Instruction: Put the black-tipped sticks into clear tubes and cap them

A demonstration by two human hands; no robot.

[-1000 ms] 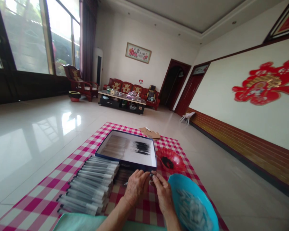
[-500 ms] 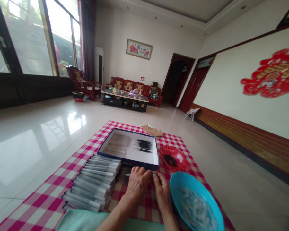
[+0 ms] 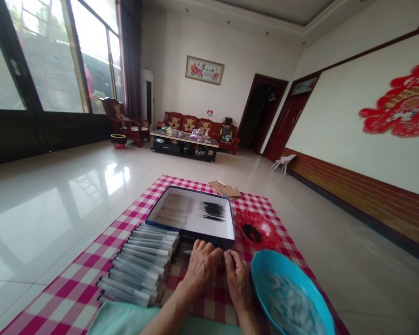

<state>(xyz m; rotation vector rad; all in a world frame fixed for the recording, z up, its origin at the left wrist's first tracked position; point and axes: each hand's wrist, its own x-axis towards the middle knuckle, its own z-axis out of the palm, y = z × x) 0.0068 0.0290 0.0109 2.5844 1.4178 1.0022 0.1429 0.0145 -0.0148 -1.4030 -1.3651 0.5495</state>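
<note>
My left hand (image 3: pixel 202 267) and my right hand (image 3: pixel 236 275) meet low in the middle of the head view, just in front of a shallow blue-rimmed box (image 3: pixel 195 215). Both have their fingers curled together around a thin pen-like piece (image 3: pixel 187 252) whose tip pokes out left of the left hand. The box holds a row of pale slim parts and a small bunch of black ones. To the left lies a stack of clear-capped pens (image 3: pixel 139 265). A blue bowl (image 3: pixel 265 274) of small white parts sits right beside my right hand.
Everything lies on a red-and-white checked cloth (image 3: pixel 73 298) on a glossy tiled floor. A red dish (image 3: pixel 260 230) with dark bits stands behind the blue bowl, and flat cardboard (image 3: pixel 226 190) lies at the cloth's far edge. A green cloth (image 3: pixel 118 321) covers my lap.
The view has tilted down and to the right a little. My hands stay together over the same spot, fingers working slightly on the thin piece.
</note>
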